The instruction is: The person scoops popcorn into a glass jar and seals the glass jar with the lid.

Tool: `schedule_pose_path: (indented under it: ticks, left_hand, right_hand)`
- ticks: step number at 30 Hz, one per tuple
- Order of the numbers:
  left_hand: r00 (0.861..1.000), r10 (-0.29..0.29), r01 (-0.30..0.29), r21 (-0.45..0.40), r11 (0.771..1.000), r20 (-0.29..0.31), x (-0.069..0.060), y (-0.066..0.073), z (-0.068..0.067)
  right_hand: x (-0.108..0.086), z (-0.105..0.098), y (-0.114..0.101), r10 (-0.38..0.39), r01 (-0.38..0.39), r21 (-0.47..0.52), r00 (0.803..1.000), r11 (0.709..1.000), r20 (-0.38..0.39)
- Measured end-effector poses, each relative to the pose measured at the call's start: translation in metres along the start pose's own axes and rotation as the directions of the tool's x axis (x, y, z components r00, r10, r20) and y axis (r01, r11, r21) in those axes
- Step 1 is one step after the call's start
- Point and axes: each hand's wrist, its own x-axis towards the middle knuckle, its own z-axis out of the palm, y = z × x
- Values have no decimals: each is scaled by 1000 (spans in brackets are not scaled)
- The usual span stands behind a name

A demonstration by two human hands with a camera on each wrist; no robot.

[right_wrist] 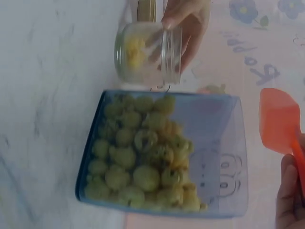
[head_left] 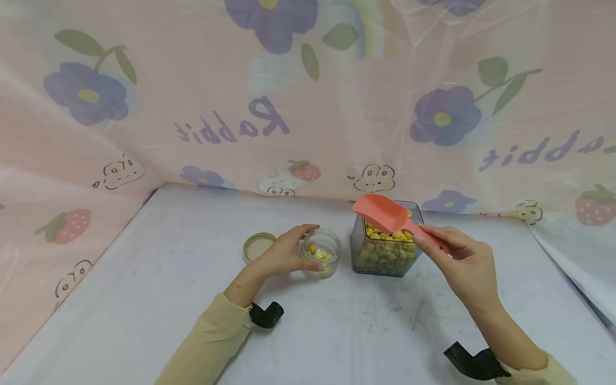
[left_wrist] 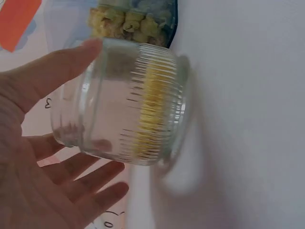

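My left hand point(head_left: 284, 252) holds a small clear glass jar point(left_wrist: 119, 102) around its side, thumb on one side and fingers on the other. Some yellow popcorn point(right_wrist: 135, 51) lies at the bottom of the jar. In my right hand point(head_left: 464, 262) is the handle of an orange-pink scoop point(head_left: 382, 212), gripped between thumb and fingers. The scoop is above a clear bluish square container point(right_wrist: 228, 124), and no popcorn shows in the part of its bowl that I see. Yellow popcorn point(right_wrist: 143, 152) fills much of that container, which stands right of the jar.
A round gold-rimmed jar lid point(head_left: 258, 246) lies on the white tabletop point(head_left: 327, 331), left of the jar and partly behind my left hand. Behind the table hangs a pink printed curtain point(head_left: 332, 117), close to the back of the container.
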Motion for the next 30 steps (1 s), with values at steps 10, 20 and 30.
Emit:
schedule_pose_path:
  ticks: [10, 20, 30]
  left_hand:
    - [997, 68, -66, 51, 996, -21, 10, 23, 3]
    - [993, 108, -106, 44, 993, -37, 30, 48, 12]
    - [993, 114, -114, 3, 993, -38, 45, 59, 21]
  right_hand:
    - [10, -20, 10, -98, 99, -224, 995, 970, 14]
    - [19, -37, 14, -156, 154, -379, 987, 913, 24]
    - [24, -51, 14, -258, 264, -508, 963, 820, 84]
